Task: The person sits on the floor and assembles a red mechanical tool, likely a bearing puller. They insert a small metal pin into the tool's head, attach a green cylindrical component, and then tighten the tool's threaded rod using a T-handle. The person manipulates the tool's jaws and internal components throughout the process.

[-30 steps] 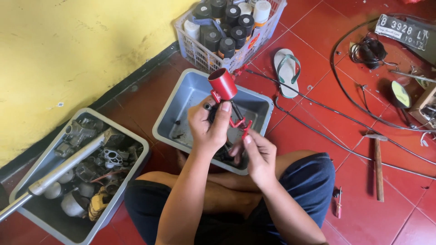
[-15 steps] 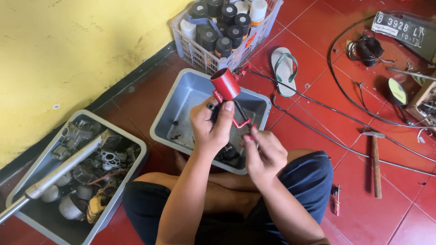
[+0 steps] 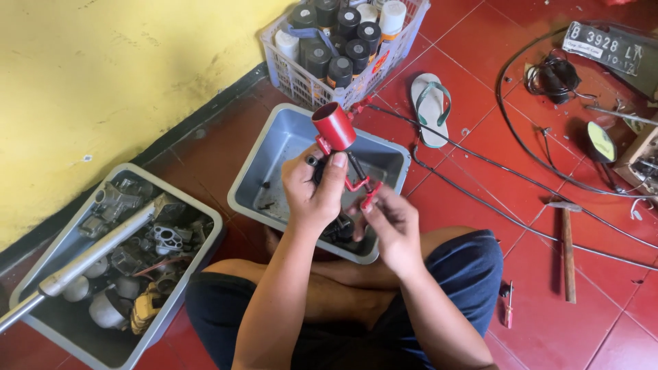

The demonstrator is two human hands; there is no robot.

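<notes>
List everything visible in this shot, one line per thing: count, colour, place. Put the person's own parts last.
red tool: one, red with a dark shaft, held above the grey tub
grey tub: one, grey, in front of the person
parts tub: one, grey, at left, full of metal parts
basket: one, white, by the yellow wall, holding spray cans
sandal: one, white, green strap, red floor
hammer: one, wooden handle, floor at right
screwdriver: one, red, beside the knee
cables: several, dark, across the floor
left hand: grips the tool
right hand: pinches its lower end
</notes>
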